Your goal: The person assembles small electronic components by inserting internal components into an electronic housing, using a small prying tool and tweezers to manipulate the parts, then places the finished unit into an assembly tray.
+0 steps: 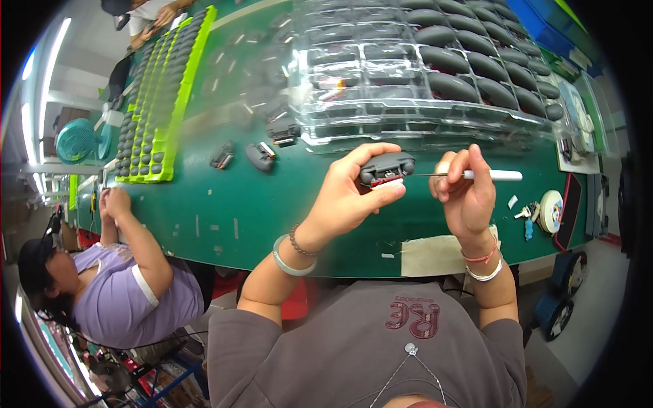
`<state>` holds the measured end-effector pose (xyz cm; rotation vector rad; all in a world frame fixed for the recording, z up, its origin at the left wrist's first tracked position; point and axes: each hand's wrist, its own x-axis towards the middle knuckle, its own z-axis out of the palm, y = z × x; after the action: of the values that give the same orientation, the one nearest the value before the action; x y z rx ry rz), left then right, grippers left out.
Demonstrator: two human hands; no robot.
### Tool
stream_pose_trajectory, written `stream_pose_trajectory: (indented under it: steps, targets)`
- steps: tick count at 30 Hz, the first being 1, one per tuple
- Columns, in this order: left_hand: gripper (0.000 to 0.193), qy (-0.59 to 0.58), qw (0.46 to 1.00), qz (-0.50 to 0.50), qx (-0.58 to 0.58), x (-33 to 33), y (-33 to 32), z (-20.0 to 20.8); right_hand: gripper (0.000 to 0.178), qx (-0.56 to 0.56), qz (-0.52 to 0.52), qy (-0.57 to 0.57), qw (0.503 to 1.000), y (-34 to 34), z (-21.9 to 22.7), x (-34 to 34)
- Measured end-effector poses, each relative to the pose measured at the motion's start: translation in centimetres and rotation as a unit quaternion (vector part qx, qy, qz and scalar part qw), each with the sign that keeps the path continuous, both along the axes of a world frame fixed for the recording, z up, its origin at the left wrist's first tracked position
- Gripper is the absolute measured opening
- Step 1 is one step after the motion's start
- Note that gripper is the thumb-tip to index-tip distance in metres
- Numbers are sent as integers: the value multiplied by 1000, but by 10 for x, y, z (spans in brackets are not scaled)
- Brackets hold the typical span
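Observation:
My left hand (342,196) grips a dark grey rounded plastic casing (386,164) between thumb and fingers. Red and white parts show on its lower side, facing me. In my right hand (469,194) is a thin tool with a white handle (502,175) and a narrow metal shaft, pinched near the shaft. The shaft points left at the casing; whether its tip touches cannot be made out. Both hands are over the green table (286,231). Left of them lie an open grey casing (260,157) and a similar small dark unit (222,156).
Stacked clear plastic trays (354,109) with dark oval casings stand beyond my hands. A bright green rack (166,122) of grey pieces is at left. A beige sheet (439,256), a round white roll (551,211) and a dark red-edged pad (570,211) lie near right. A co-worker (129,285) sits left.

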<state>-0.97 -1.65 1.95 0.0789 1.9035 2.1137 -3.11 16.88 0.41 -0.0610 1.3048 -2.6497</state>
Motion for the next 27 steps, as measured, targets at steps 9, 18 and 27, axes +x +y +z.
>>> stream_pose_trajectory:
  steps: [9, 18, 27]
  targets:
    - [35, 87, 925, 29, -368, -33, -159, 37, 45, -9, -25, -8, 1000, 0, 8, 6]
    - [38, -4, 694, 313, -648, -193, -313, -34, 44, 19, -62, -4, 998, 5, 1, -4]
    - [36, 357, 700, 202, -585, -316, -160, 52, 44, 53, -43, -10, 998, 7, 5, -5]
